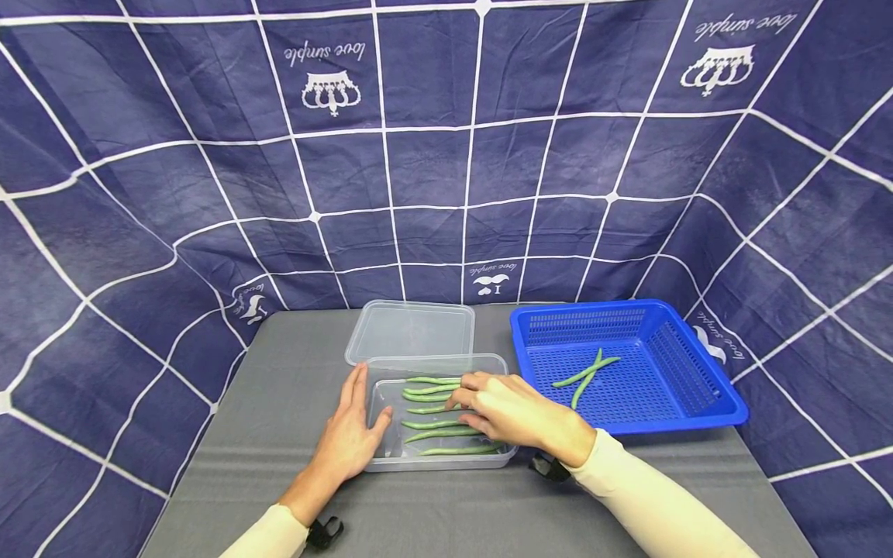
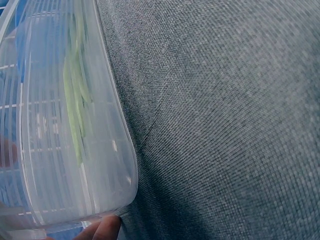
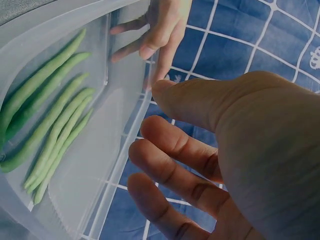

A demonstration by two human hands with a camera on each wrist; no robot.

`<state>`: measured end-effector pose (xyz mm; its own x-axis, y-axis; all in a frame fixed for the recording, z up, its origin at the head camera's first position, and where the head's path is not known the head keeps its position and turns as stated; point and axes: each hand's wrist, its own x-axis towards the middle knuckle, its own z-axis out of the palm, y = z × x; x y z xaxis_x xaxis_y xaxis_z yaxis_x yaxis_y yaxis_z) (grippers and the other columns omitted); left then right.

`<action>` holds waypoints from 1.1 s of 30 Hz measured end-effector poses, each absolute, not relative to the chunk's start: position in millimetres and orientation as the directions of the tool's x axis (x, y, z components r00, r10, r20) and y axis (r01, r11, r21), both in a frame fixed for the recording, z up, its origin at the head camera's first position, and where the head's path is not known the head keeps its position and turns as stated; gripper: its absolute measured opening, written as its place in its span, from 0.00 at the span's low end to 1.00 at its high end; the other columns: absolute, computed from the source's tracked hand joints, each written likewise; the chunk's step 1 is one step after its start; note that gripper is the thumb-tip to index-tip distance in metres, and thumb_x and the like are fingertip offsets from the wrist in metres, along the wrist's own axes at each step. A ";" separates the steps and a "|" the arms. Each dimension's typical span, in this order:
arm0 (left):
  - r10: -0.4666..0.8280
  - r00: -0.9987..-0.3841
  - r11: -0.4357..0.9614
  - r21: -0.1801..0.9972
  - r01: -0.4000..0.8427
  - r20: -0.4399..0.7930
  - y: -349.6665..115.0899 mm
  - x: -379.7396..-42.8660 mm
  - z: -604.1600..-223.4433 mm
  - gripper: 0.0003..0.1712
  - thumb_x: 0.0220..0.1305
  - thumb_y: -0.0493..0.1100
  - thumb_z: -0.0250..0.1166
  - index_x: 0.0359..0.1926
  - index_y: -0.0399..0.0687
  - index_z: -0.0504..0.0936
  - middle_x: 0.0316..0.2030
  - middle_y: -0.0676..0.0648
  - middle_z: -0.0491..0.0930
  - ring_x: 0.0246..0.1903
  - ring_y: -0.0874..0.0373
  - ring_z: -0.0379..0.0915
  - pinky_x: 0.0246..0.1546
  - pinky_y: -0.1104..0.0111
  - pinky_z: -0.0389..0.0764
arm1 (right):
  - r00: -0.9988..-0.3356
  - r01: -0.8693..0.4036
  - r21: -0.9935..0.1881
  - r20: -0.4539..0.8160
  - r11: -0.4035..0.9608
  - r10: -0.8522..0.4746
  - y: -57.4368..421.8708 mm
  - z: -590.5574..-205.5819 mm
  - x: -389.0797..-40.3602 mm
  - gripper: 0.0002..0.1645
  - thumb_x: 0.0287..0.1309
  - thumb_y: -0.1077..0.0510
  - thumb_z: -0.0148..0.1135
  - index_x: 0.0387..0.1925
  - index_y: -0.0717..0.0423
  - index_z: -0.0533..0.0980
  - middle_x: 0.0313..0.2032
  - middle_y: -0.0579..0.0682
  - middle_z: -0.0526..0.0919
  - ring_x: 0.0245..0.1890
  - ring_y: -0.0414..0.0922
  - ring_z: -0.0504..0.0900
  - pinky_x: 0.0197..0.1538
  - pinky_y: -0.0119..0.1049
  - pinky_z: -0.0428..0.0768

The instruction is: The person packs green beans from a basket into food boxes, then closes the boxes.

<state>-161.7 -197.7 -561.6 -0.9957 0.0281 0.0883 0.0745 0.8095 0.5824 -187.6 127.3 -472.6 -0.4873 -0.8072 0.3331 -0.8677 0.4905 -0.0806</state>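
A clear plastic container (image 1: 439,464) holds several green beans (image 1: 436,435), laid side by side with their ends pointing left and right. At its left end, my left hand (image 1: 346,435) rests against the wall with extended fingers and the thumb spread toward the inside. My right hand (image 1: 508,408) hovers over the container's right part, hiding some bean ends in the head view. In the right wrist view its fingers (image 3: 165,155) are loosely bent, apart from the thumb, with nothing between them. Through the container's side, beans (image 2: 75,95) show in the left wrist view.
To the right stands a blue perforated basket (image 1: 656,425) with two crossed green beans (image 1: 587,375) inside. A clear lid (image 1: 418,329) lies flat behind the container. Blue gridded cloth (image 1: 432,170) walls in the back and sides of the grey tabletop (image 1: 279,387).
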 end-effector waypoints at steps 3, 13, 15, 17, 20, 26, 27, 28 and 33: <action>0.028 -0.996 0.811 0.580 0.075 0.090 -197.9 -161.6 -561.9 0.58 0.84 0.55 0.69 0.97 0.47 0.45 0.96 0.43 0.48 0.75 0.21 0.78 0.72 0.28 0.80 | -0.492 -0.864 -0.077 0.338 0.497 -0.803 129.4 -472.4 -187.7 0.15 0.71 0.53 0.84 0.56 0.41 0.92 0.47 0.40 0.90 0.40 0.39 0.92 0.40 0.37 0.90; 0.027 -0.996 0.813 0.579 0.069 0.082 -198.0 -161.8 -561.1 0.58 0.84 0.54 0.70 0.97 0.47 0.44 0.96 0.43 0.48 0.77 0.22 0.77 0.73 0.28 0.79 | -0.516 -0.847 -0.061 0.337 0.528 -0.788 144.0 -472.4 -191.0 0.14 0.71 0.52 0.85 0.55 0.41 0.93 0.46 0.41 0.90 0.41 0.39 0.91 0.42 0.39 0.91; 0.028 -0.996 0.814 0.577 0.070 0.082 -198.0 -161.7 -561.0 0.58 0.84 0.54 0.70 0.97 0.47 0.44 0.96 0.43 0.47 0.77 0.22 0.77 0.73 0.27 0.79 | -0.529 -0.839 -0.071 0.333 0.539 -0.780 148.0 -471.4 -191.7 0.14 0.70 0.52 0.85 0.55 0.41 0.93 0.45 0.40 0.89 0.39 0.37 0.90 0.40 0.37 0.90; 0.028 -0.996 0.814 0.577 0.069 0.080 -198.2 -161.5 -560.8 0.58 0.84 0.54 0.69 0.97 0.47 0.44 0.96 0.43 0.47 0.77 0.22 0.77 0.73 0.27 0.79 | -0.543 -0.831 -0.081 0.330 0.550 -0.772 152.1 -470.2 -192.5 0.14 0.70 0.52 0.85 0.55 0.40 0.93 0.45 0.40 0.89 0.37 0.36 0.88 0.39 0.36 0.89; 0.028 -0.997 0.817 0.574 0.066 0.075 -199.0 -161.3 -561.1 0.58 0.84 0.55 0.69 0.98 0.47 0.43 0.96 0.43 0.47 0.77 0.22 0.77 0.73 0.27 0.79 | -0.561 -0.820 -0.094 0.328 0.565 -0.760 158.9 -468.9 -194.3 0.14 0.70 0.53 0.85 0.55 0.41 0.93 0.45 0.40 0.89 0.37 0.36 0.88 0.38 0.37 0.89; 0.027 -0.997 0.819 0.570 0.065 0.075 -200.3 -160.9 -562.4 0.58 0.84 0.55 0.69 0.97 0.46 0.44 0.96 0.43 0.47 0.76 0.22 0.78 0.71 0.27 0.80 | -0.595 -0.796 -0.118 0.330 0.594 -0.733 173.9 -467.7 -198.6 0.13 0.72 0.54 0.83 0.55 0.43 0.92 0.47 0.42 0.90 0.38 0.38 0.90 0.41 0.39 0.90; 0.027 -0.997 0.819 0.570 0.066 0.076 -200.3 -160.9 -562.5 0.58 0.84 0.55 0.69 0.97 0.46 0.44 0.96 0.43 0.47 0.76 0.22 0.78 0.71 0.27 0.80 | -0.601 -0.792 -0.117 0.331 0.600 -0.728 176.5 -467.7 -199.4 0.13 0.71 0.54 0.83 0.55 0.44 0.92 0.46 0.42 0.90 0.38 0.38 0.90 0.41 0.39 0.90; 0.026 -0.997 0.819 0.570 0.065 0.077 -200.2 -161.0 -562.6 0.58 0.84 0.55 0.69 0.97 0.46 0.44 0.96 0.43 0.47 0.76 0.22 0.78 0.71 0.27 0.80 | -0.606 -0.787 -0.117 0.332 0.606 -0.723 179.1 -467.8 -200.2 0.13 0.71 0.54 0.83 0.55 0.44 0.92 0.46 0.42 0.90 0.38 0.38 0.90 0.41 0.39 0.90; 0.029 -0.996 0.815 0.575 0.070 0.080 -198.9 -161.9 -561.7 0.58 0.84 0.54 0.69 0.97 0.46 0.44 0.96 0.43 0.47 0.78 0.24 0.77 0.72 0.27 0.80 | -0.643 -0.758 -0.133 0.323 0.639 -0.695 194.1 -468.1 -204.9 0.12 0.72 0.55 0.82 0.54 0.44 0.92 0.44 0.43 0.89 0.38 0.40 0.91 0.40 0.42 0.90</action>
